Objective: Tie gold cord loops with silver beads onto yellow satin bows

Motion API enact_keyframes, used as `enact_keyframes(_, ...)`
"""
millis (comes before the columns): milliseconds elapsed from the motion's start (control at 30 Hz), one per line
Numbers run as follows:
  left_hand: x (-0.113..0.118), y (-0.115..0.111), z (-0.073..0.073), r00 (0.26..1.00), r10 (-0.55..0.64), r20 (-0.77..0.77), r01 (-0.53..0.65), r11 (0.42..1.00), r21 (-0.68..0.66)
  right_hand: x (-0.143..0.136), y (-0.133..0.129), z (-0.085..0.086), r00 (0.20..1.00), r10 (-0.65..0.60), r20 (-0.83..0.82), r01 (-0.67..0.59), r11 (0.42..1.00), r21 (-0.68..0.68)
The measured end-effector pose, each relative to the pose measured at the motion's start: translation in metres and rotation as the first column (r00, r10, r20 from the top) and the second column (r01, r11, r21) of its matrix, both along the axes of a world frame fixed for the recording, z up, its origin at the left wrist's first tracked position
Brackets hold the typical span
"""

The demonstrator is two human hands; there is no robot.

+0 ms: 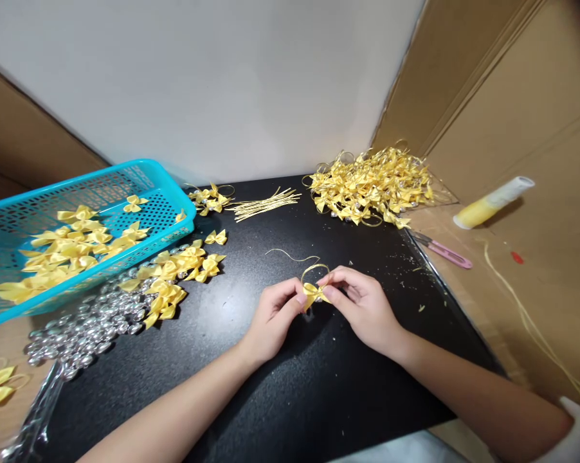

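Over the middle of the black table, a small yellow bow [313,293] is pinched between my two hands. My left hand [276,316] grips its left side between thumb and fingers. The right side of the bow is held by my right hand [362,305], thumb and forefinger pressed together. A gold cord loop [316,265] rises above the bow. Something small and silvery shows just beneath it, partly hidden. Behind my hands, a thin loose strand [292,257] curls on the table.
A turquoise basket [174,239] of yellow bows stands at the left, with silver bells [90,331] and loose bows [167,296] before it. Gold cords [265,204] and a large bow pile [371,186] lie behind. A pink cutter [447,253] and a yellow roll [492,202] are right.
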State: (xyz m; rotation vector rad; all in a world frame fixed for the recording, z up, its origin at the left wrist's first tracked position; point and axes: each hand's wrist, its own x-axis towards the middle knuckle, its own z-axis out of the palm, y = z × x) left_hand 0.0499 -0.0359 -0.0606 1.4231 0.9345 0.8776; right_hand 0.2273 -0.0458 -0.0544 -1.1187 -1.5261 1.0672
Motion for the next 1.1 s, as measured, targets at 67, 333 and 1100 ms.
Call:
enact_keyframes(67,0.001,0.0,-0.001,0.996,0.044,0.08,-0.041,0.999,-0.036,0.0,0.001,0.0,0.999,0.022,-0.031,-0.023,0.999,-0.032)
enact_keyframes(333,0.006,0.0,0.0,0.98,0.115,0.16,-0.088,0.982,-0.164,0.002,0.003,0.004,0.992,0.079,0.101,-0.091,0.989,0.117)
enact_keyframes(1100,0.001,0.007,-0.008,0.991,0.117,-0.071,-0.113,0.992,0.052,0.14,0.023,0.014,0.268,-0.507,0.819,0.342,0.845,0.411)
